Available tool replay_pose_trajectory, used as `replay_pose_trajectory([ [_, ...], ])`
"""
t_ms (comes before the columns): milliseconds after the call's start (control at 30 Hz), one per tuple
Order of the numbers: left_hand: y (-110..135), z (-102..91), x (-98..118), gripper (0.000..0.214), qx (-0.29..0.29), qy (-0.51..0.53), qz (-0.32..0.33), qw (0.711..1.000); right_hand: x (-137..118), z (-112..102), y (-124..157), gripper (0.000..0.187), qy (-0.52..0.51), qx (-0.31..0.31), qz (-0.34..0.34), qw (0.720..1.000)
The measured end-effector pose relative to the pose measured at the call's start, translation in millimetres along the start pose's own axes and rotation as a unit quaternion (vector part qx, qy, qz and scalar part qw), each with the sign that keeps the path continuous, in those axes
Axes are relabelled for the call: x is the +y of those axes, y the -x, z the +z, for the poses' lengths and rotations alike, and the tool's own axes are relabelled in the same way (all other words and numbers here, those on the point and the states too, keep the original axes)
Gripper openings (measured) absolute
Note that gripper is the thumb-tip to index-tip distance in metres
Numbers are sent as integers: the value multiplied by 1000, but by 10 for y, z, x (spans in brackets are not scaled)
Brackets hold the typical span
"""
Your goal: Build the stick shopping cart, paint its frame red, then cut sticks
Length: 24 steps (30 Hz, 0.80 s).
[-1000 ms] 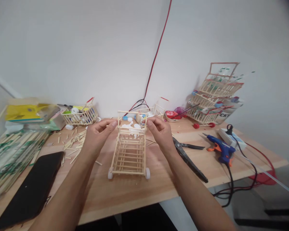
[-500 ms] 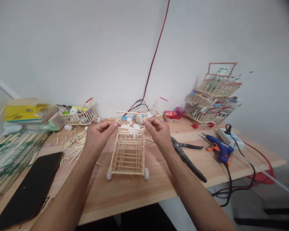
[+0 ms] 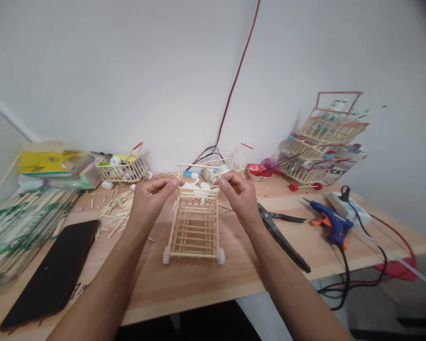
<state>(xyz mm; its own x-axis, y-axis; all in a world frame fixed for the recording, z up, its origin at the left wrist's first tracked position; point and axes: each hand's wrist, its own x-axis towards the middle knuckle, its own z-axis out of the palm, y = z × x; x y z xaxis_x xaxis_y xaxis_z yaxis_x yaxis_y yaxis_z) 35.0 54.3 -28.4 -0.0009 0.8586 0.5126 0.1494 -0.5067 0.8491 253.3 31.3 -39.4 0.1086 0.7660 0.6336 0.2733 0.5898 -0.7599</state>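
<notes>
A miniature shopping cart (image 3: 195,255) built of thin wooden sticks stands on white wheels in the middle of the table. Its upright handle frame (image 3: 199,165) rises at the far end. My left hand (image 3: 154,196) pinches the left side of that frame between thumb and fingertips. On the opposite side my right hand (image 3: 237,194) pinches the right post. The fingertips partly cover the joints where the frame meets the basket.
Black scissors (image 3: 284,239) and a blue glue gun (image 3: 330,220) lie to the right, by a power strip (image 3: 350,208). Finished carts (image 3: 315,147) are stacked behind. Left are a phone (image 3: 53,272), bagged sticks (image 3: 24,232) and cut sticks (image 3: 115,208).
The whole scene has shifted slightly to the right as the camera turned a little left. Both hands keep their pinch on the cart's handle frame.
</notes>
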Motion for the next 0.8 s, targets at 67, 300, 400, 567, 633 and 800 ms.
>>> replay_pose_trajectory([
  [67,2,-11,-30,23,-5,12,-4,1000,-10,-1,9,24,4,1,-3,1000],
  [300,-27,-135,-157,34,-20,68,-112,991,26,-81,-44,39,25,76,32,996],
  [400,-60,-237,-155,38,-92,63,-191,975,93,-202,-95,43,65,25,85,994],
  [567,-79,-347,-135,46,-218,76,-247,941,30,-410,-27,38,232,-112,137,956],
  [633,-80,-355,-143,49,-257,81,-253,929,-61,-442,72,42,257,-154,146,943],
  [800,-90,-350,-203,54,-259,69,-245,932,-230,-358,354,40,215,-243,187,927],
])
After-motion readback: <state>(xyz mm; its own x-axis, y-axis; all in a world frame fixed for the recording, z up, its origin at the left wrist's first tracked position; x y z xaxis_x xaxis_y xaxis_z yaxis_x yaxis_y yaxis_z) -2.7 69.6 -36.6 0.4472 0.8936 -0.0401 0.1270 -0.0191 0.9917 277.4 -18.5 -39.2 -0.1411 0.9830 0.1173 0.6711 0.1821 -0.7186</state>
